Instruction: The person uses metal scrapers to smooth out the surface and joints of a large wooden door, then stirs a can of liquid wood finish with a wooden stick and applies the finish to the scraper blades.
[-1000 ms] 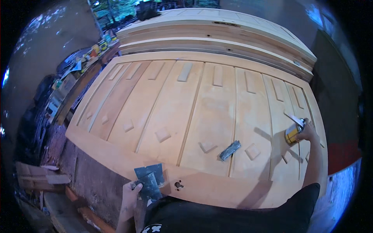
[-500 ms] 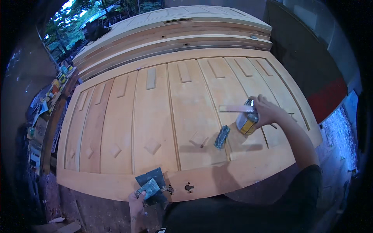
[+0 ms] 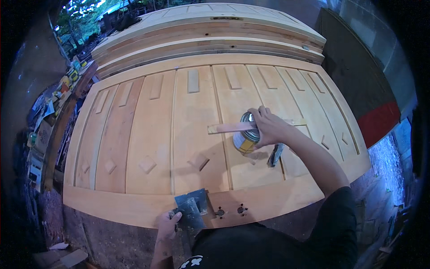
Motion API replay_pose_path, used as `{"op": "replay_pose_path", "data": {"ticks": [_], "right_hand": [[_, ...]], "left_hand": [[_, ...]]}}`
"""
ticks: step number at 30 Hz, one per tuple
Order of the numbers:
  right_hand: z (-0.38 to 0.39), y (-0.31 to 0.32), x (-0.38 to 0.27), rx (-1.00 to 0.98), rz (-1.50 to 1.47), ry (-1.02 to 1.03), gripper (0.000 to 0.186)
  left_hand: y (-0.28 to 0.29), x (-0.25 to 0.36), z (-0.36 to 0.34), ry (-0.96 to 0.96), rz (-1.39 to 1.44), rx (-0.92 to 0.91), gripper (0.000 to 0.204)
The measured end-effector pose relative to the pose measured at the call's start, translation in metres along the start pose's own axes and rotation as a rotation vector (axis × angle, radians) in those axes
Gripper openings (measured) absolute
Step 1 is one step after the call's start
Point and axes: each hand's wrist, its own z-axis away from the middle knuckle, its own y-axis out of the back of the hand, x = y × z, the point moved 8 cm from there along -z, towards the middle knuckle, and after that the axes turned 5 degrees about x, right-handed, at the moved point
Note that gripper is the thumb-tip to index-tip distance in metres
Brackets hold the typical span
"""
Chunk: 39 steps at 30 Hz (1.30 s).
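A wooden panelled door lies flat before me. My right hand grips a metal can with a yellow and white label from above. Across the can's top runs a flat wooden strip, partly under that hand. I cannot tell whether the can touches the door. Beside it lies a dark, crumpled, elongated object. At the door's near edge my left hand is closed on putty knives with flat blue-grey blades, one overlapping the other. Their handles are mostly hidden by my fingers.
More doors are stacked beyond this one. A cluttered shelf runs along the left. A dark board with a red corner leans at the right. Lock holes pierce the door near my body.
My right hand has carried the can and strip leftward across the door, past the dark crumpled object. My left hand still holds the putty knives, with the blades turned slightly. The view has shifted.
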Motion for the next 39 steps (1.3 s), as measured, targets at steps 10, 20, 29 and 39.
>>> {"op": "replay_pose_path", "data": {"ticks": [10, 20, 29, 39], "right_hand": [[-0.058, -0.038, -0.008, -0.094, 0.067, -0.108, 0.116], [-0.069, -0.050, 0.009, -0.133, -0.207, -0.105, 0.124], [-0.073, -0.044, 0.004, -0.183, -0.229, -0.133, 0.114], [-0.072, -0.044, 0.008, -0.166, -0.268, -0.163, 0.115]], "left_hand": [[0.001, -0.004, 0.000, 0.024, 0.081, -0.092, 0.022], [-0.001, -0.003, -0.001, 0.060, 0.116, -0.091, 0.021], [0.005, -0.014, -0.009, 0.044, 0.084, -0.190, 0.032], [-0.005, -0.002, -0.002, 0.002, 0.144, -0.138, 0.024]]}}
